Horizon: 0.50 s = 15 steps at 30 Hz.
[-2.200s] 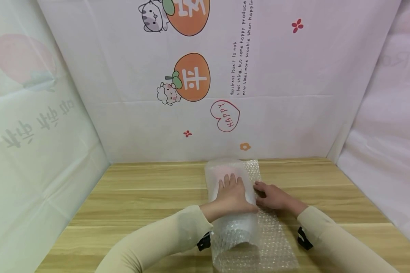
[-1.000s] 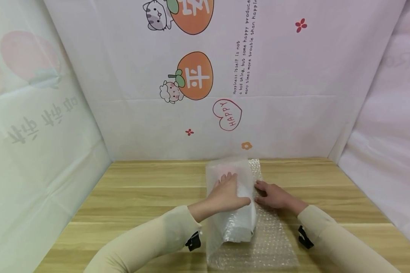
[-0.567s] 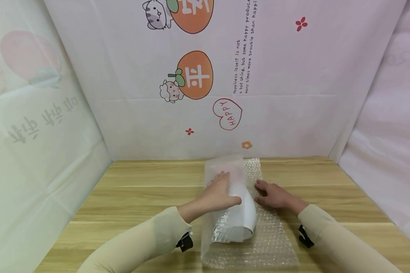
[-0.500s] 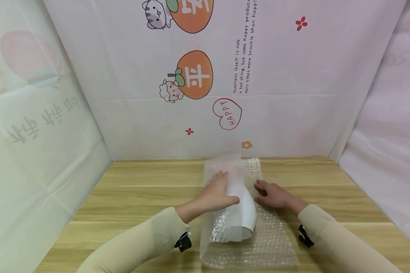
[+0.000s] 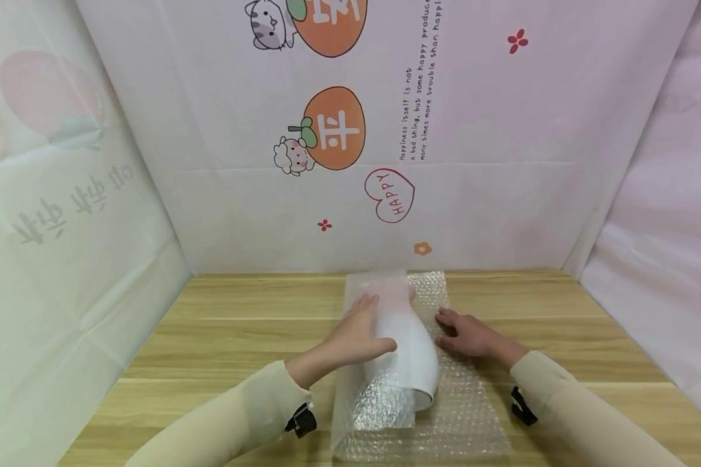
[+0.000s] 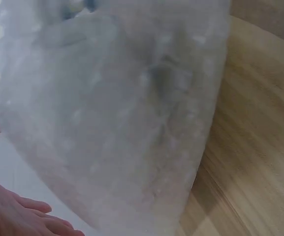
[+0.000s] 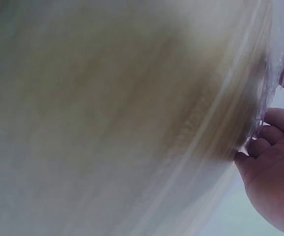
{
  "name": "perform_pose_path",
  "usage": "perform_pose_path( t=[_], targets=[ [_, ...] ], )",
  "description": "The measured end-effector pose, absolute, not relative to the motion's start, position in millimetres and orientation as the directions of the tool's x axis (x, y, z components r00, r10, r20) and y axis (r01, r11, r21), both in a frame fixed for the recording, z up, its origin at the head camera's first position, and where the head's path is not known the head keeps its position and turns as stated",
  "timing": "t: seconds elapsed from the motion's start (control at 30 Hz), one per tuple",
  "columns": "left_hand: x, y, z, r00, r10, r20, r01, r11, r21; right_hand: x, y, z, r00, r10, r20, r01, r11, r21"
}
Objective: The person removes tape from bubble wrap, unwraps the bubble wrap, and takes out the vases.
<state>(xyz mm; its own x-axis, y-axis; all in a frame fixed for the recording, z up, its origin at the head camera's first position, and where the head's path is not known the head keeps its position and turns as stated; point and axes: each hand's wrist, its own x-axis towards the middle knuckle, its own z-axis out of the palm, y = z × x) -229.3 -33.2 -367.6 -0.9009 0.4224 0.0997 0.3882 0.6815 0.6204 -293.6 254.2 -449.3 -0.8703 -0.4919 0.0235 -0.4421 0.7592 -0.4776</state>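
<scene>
A white, vase-shaped object (image 5: 422, 353) with a narrower pinkish far end lies on its side on a sheet of bubble wrap (image 5: 467, 421). A layer of the wrap covers its left part, and its right side and near rim show bare. My left hand (image 5: 353, 334) rests on this covering layer with fingers stretched out and the thumb pointing right. In the left wrist view the bubble wrap (image 6: 127, 123) fills most of the picture. My right hand (image 5: 467, 334) touches the wrap's right part with its fingertips. The right wrist view shows its fingers (image 7: 272, 135) slightly bent at the wrap's edge.
The wood-grain table (image 5: 251, 324) extends on both sides of the wrap. A white printed cloth (image 5: 473, 214) stands as a wall behind it, with more cloth at left and right. Black straps (image 5: 300, 420) sit at both wrists.
My left hand has moved left, and the covering layer of bubble wrap has shifted left with it. More of the white object's right side and rim shows. My right hand stays in place.
</scene>
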Motion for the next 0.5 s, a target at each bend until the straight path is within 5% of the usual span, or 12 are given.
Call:
perform_pose_path(
  t=[0.27, 0.5],
  targets=[
    [-225, -40, -374, -0.897, 0.44, 0.049, 0.377, 0.701, 0.606, -294, 254, -450, -0.869, -0.494, 0.026, -0.445, 0.757, -0.479],
    [-210, -27, -369, -0.864, 0.499, 0.065, 0.47, 0.753, 0.462, -293, 255, -449, -0.871, -0.491, 0.023, -0.44, 0.758, -0.482]
  ],
)
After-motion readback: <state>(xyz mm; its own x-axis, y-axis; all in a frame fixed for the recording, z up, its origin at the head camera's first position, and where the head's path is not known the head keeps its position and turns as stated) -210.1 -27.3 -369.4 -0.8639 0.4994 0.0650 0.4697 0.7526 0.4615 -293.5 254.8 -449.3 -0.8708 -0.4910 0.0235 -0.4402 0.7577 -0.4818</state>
